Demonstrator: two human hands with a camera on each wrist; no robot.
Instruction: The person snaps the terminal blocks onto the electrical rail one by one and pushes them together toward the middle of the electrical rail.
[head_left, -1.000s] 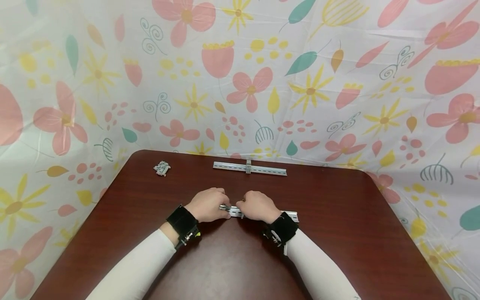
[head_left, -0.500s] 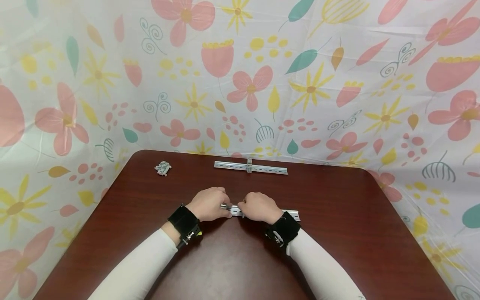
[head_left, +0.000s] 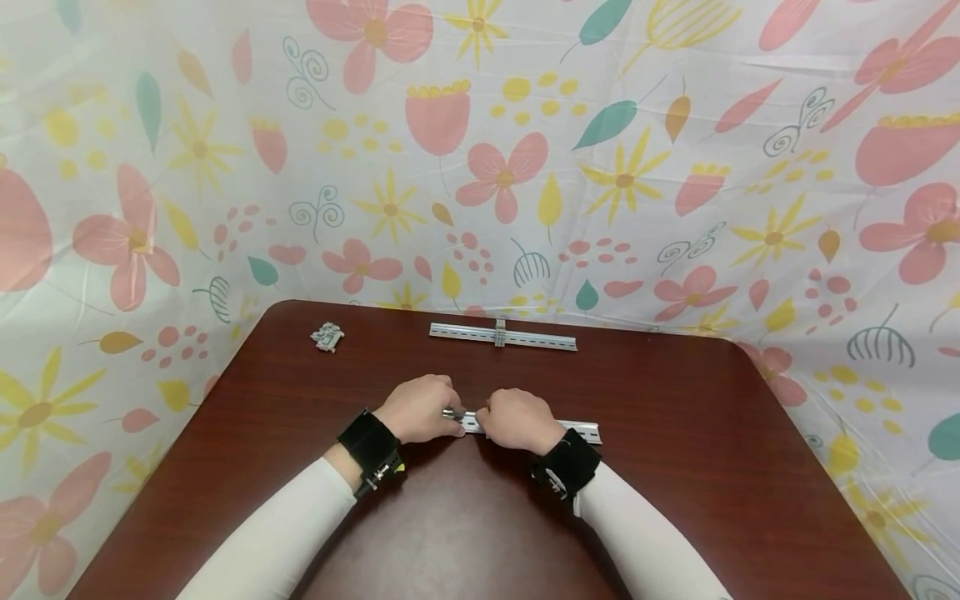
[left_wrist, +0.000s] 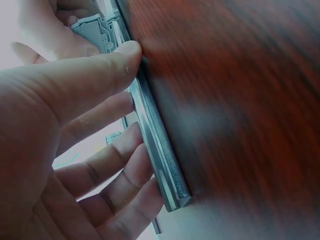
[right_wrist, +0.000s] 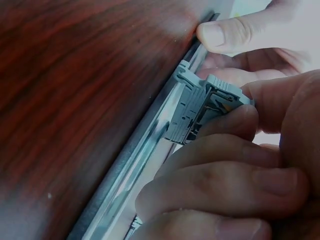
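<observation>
A slotted metal DIN rail (head_left: 581, 432) lies across the table in front of the person. My left hand (head_left: 422, 408) holds its left part, with the thumb (left_wrist: 127, 55) on the near edge and the fingers along the far side. Just to the right, my right hand (head_left: 519, 418) pinches a grey terminal block (right_wrist: 192, 107) between thumb and index finger. One end of the block sits at the rail's near edge in the right wrist view, its body tilted over the rail. From the head view the right hand hides the block.
Farther back lies a second DIN rail (head_left: 457, 332) with grey terminal blocks (head_left: 500, 332) mounted near its middle. A small pile of loose terminal blocks (head_left: 327, 337) is at the back left of the brown table (head_left: 675, 467). A flowered curtain (head_left: 502, 167) hangs behind the table.
My right hand has dipped slightly toward the person, covering the bit of block that showed below it before. The left hand and rail stay nearly still.
</observation>
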